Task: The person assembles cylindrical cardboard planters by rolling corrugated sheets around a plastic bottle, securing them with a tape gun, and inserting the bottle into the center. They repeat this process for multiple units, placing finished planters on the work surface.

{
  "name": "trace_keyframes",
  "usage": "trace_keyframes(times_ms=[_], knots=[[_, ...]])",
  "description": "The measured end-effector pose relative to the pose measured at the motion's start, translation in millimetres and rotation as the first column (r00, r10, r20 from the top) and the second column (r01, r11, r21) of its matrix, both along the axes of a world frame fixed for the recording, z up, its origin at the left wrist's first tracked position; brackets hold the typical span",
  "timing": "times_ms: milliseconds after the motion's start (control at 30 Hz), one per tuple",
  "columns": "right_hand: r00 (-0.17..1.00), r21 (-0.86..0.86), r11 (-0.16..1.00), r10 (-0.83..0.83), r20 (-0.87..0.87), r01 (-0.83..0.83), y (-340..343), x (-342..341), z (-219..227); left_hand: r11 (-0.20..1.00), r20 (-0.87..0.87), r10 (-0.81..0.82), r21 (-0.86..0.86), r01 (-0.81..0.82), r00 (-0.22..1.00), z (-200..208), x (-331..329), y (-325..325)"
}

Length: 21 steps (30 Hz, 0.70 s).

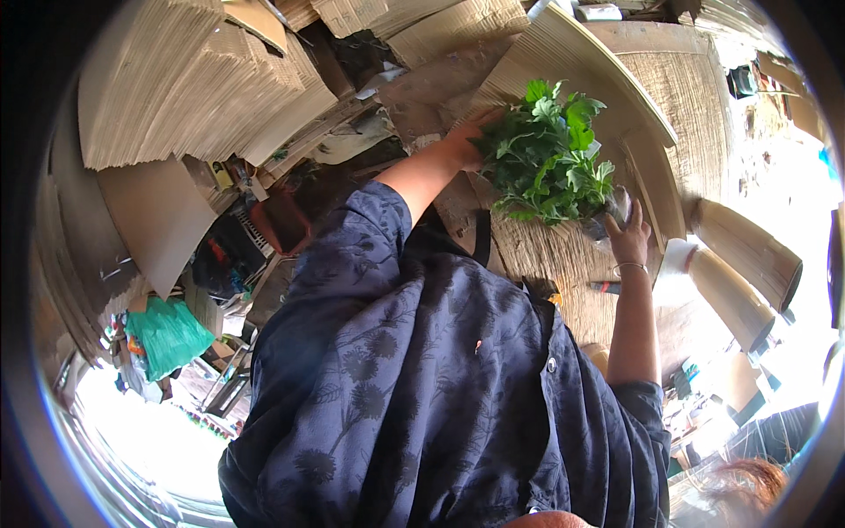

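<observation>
A bushy green leafy plant (550, 158) lies tilted over the wooden tabletop (563, 264) and a sheet of corrugated cardboard (572, 57). Its base (619, 207), dark and seemingly wrapped in clear plastic, points to the right. My right hand (628, 236) is closed about that base, thumb and fingers on its near side. On the plant's left side, my left hand (475, 145) reaches in among the leaves, which hide its fingers. Just below the plant, a red-and-black handheld item (605, 287) rests on the table; its kind is unclear.
Tall stacks of flat cardboard (202, 97) rise at the left. Two brown tubes (731, 295) stick out at the right beside a white roll (676, 264). A green plastic bag (172, 337) hangs lower left. Part of a person's head (748, 484) shows at lower right.
</observation>
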State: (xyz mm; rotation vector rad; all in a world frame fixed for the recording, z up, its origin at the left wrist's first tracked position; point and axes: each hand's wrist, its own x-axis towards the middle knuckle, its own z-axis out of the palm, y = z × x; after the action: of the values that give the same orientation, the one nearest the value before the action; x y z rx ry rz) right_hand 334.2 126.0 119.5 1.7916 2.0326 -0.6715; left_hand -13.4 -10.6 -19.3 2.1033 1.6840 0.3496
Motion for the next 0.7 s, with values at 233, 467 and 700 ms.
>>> trace_keyframes(times_ms=[233, 467, 700], knots=[[0.996, 0.059, 0.998, 0.028, -0.085, -0.023, 11, 14, -6, 0.986, 0.024, 0.106, -0.13, -0.102, 0.994, -25, 0, -6], [1.0, 0.001, 1.0, -0.002, -0.012, 0.002, 3, -7, 4, 0.996, -0.228, -0.019, -0.087, -0.001, 0.974, -11, -3, -5], [0.997, -0.006, 1.0, 0.017, 0.071, -0.017, 0, -16, 6, 0.996, -0.18, -0.026, -0.086, 0.011, 0.983, 20, -22, -10]])
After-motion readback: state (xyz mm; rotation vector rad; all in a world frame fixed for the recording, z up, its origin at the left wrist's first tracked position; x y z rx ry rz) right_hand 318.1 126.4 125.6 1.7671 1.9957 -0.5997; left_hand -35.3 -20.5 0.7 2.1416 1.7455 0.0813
